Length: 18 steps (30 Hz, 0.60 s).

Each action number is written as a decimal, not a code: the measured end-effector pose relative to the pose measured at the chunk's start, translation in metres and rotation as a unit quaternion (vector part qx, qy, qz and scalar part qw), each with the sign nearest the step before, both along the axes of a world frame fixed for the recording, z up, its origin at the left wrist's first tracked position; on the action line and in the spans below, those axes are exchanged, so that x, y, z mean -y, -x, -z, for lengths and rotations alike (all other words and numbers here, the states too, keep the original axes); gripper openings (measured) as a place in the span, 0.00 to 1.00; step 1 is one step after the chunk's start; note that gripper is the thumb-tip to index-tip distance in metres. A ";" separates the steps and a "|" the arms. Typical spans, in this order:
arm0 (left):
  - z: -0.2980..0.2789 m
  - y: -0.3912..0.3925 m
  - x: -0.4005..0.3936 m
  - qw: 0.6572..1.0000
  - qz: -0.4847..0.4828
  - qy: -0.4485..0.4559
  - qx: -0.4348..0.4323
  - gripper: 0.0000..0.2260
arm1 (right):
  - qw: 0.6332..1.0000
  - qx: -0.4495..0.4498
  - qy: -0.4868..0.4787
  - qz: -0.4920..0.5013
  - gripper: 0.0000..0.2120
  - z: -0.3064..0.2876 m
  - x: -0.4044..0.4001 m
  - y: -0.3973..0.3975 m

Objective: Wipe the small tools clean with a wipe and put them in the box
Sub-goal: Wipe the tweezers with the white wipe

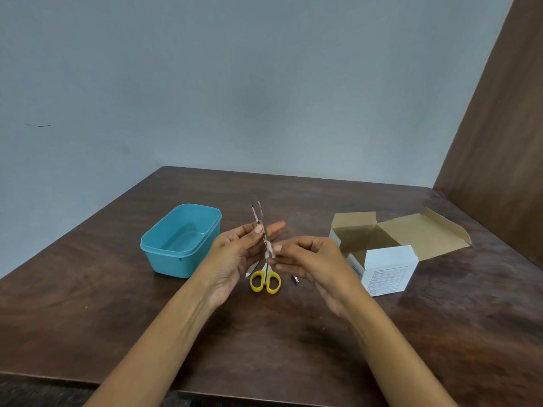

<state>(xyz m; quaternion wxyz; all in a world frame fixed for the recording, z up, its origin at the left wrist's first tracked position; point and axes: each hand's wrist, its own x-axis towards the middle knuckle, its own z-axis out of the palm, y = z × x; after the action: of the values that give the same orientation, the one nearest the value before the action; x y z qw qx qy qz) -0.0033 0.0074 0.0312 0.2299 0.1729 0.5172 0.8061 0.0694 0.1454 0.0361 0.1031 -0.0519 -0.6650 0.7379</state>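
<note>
Brown wooden table (293, 333) against a grey wall (235, 83).

My arms are bare from the bottom edge of the view up to the wrists; no sleeve shows on either. My left hand (235, 251) and right hand (308, 259) wear no gloves, rings, watch or bracelet. The nails are short and unpainted, pale at the tips. Both forearms are slender.

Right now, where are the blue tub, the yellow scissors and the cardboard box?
blue tub (152, 245): head view, on its near-left rim.
yellow scissors (258, 282): head view, on the left handle loop.
cardboard box (388, 271): head view, on its white front wall.
</note>
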 end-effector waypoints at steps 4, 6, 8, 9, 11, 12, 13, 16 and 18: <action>0.000 -0.001 0.000 1.000 0.019 -0.001 -0.007 0.11 | 0.997 -0.003 0.078 -0.003 0.08 0.000 0.001 0.000; 0.001 -0.003 -0.002 0.999 0.029 0.004 -0.016 0.08 | 0.995 -0.002 0.098 0.010 0.08 0.000 0.002 0.001; 0.001 -0.004 -0.003 0.999 0.009 0.014 -0.028 0.07 | 0.996 -0.012 0.083 0.037 0.07 0.000 0.003 0.002; 0.001 -0.004 -0.003 0.999 -0.016 0.029 -0.041 0.08 | 0.996 -0.022 0.056 0.060 0.06 0.001 0.003 0.002; 0.001 -0.006 -0.004 0.994 -0.066 0.060 -0.069 0.10 | 0.994 -0.043 -0.001 0.100 0.05 0.001 0.003 0.003; 0.001 -0.008 -0.005 0.991 -0.086 0.069 -0.077 0.11 | 0.992 -0.051 -0.024 0.111 0.05 0.002 0.004 0.003; 0.001 -0.008 -0.005 0.988 -0.103 0.075 -0.082 0.11 | 0.990 -0.056 -0.050 0.120 0.05 0.003 0.004 0.004; 0.005 -0.007 -0.007 0.982 -0.141 0.096 -0.080 0.09 | 0.975 -0.083 -0.144 0.146 0.05 0.006 0.007 0.005; 0.007 -0.006 -0.009 0.980 -0.149 0.105 -0.075 0.08 | 0.961 -0.107 -0.192 0.168 0.05 0.008 0.011 0.006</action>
<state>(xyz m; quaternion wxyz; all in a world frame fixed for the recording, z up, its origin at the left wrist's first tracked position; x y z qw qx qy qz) 0.0024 0.0164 0.0237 0.0845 0.1287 0.6346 0.7574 0.0633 0.1340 0.0280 0.3039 -0.0631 -0.7610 0.5696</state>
